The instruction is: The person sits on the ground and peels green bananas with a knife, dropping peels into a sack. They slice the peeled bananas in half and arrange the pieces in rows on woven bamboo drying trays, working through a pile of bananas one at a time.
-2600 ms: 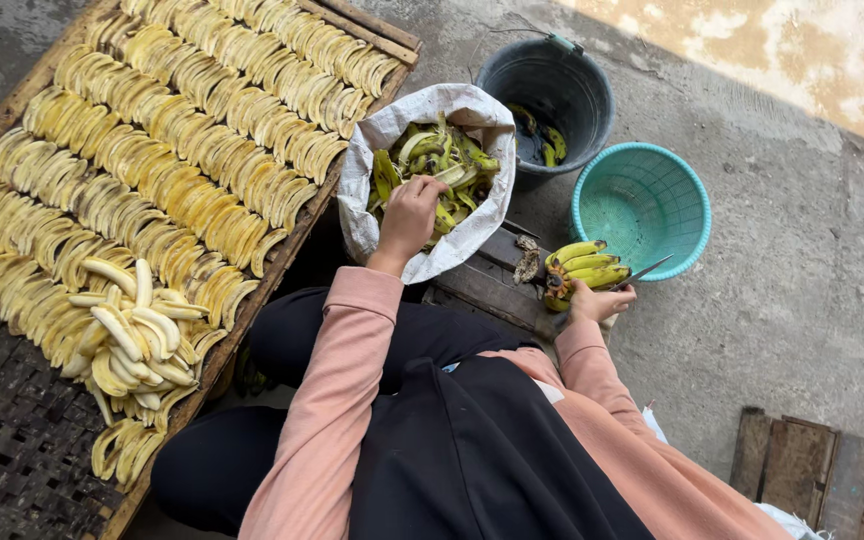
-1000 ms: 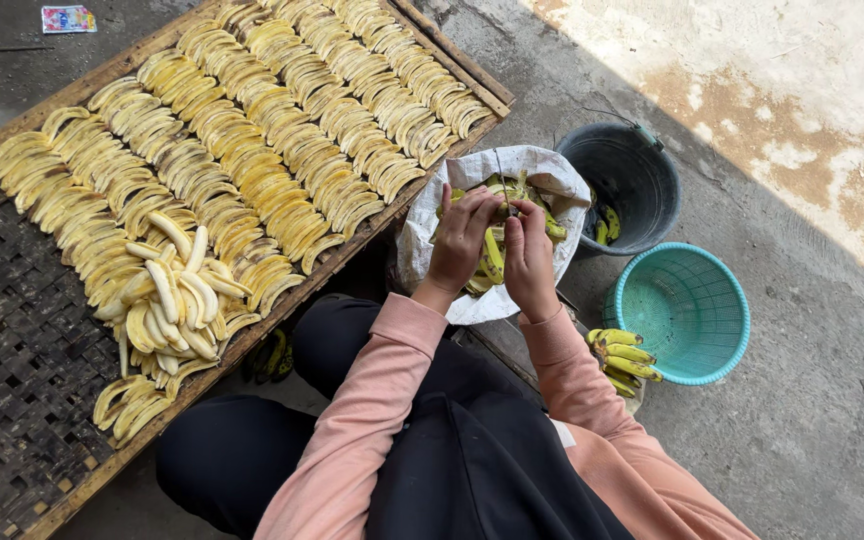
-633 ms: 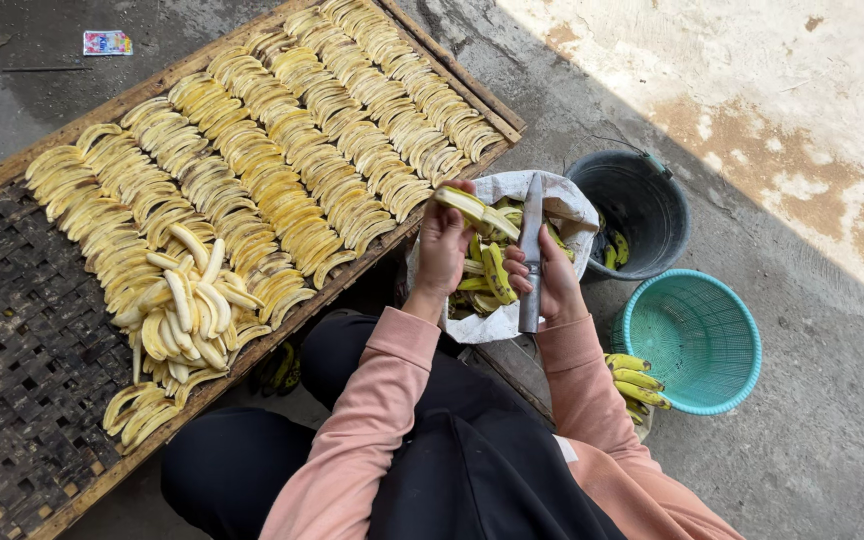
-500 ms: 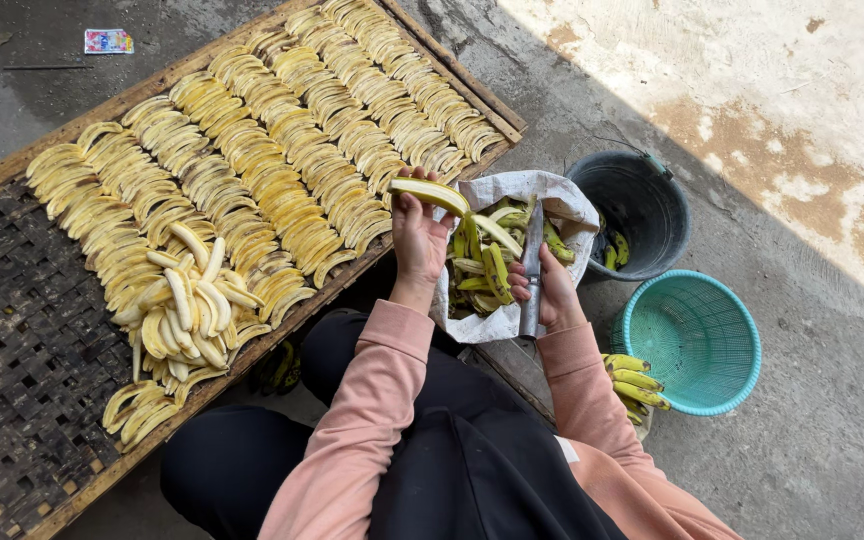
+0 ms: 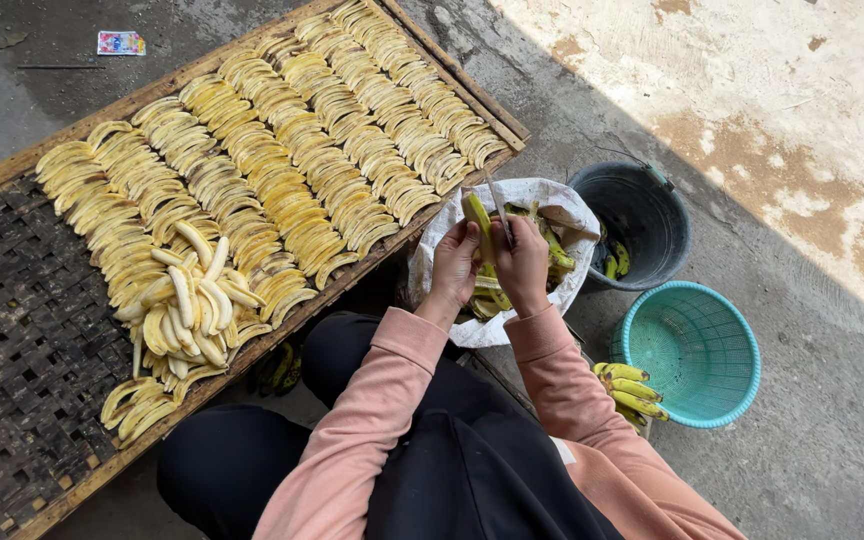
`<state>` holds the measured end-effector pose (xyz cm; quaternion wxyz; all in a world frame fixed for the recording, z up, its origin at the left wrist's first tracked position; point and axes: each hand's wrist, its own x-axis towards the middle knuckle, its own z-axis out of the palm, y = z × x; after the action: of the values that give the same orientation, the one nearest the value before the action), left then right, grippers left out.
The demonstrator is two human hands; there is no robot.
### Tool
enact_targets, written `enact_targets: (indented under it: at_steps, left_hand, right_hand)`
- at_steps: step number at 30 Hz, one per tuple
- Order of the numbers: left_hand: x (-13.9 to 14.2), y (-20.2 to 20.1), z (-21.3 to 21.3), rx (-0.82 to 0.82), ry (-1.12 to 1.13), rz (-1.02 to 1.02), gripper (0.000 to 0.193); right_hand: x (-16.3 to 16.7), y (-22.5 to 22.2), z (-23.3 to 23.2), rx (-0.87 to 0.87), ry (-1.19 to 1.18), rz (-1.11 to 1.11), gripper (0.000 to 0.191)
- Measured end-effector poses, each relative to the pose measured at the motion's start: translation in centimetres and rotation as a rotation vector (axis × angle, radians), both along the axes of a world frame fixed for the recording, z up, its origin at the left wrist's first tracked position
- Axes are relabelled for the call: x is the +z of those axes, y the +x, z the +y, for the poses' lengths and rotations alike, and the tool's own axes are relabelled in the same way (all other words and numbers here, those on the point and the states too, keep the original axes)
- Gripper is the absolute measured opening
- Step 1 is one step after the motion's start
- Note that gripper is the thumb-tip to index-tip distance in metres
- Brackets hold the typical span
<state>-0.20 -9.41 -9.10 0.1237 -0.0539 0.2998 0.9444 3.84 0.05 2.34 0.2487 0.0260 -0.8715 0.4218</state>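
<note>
Green banana (image 5: pixel 476 222) is held over the white sack (image 5: pixel 552 200), long axis roughly 12-to-6, top end pointing to 12 and slightly toward 11. Left hand (image 5: pixel 454 266) is closed around its lower half. Right hand (image 5: pixel 522 262) is closed on a knife (image 5: pixel 498 205), blade running up toward 11, lying just beside the banana; contact can't be confirmed. Sack holds green peels. At 3 of the sack: dark bucket (image 5: pixel 642 215). At 4: teal basket (image 5: pixel 697 350), with a bunch of green bananas (image 5: pixel 632 385) touching its 9 side. At 9 to 10: woven tray (image 5: pixel 22 340) with rows of peeled bananas (image 5: pixel 292 170), plus a loose pile (image 5: pixel 192 300).
</note>
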Motion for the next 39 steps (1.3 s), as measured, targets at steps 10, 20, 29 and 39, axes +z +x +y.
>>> enact_targets:
  at_steps: [10,20,29,39]
  left_hand:
    - [0.9,0.9,0.2,0.073,0.048,-0.031,0.022]
    - [0.0,-0.8,0.1,-0.021,0.072,-0.050,0.017]
    - [0.7,0.6,-0.1,-0.515,-0.306,-0.328,0.056]
    - [1.2,-0.9,-2.5,-0.554,-0.026,-0.212,0.039]
  right_hand:
    - [-0.1,0.7,-1.4,0.023,0.084,0.171,0.019]
    - [-3.1,-0.6,-0.3,0.015,-0.185,0.038,0.020]
    - [-0.9,-0.2,1.6,-0.200,0.283,0.158,0.020]
    - [-2.5,0.3,2.4,0.151,-0.088,-0.059,0.007]
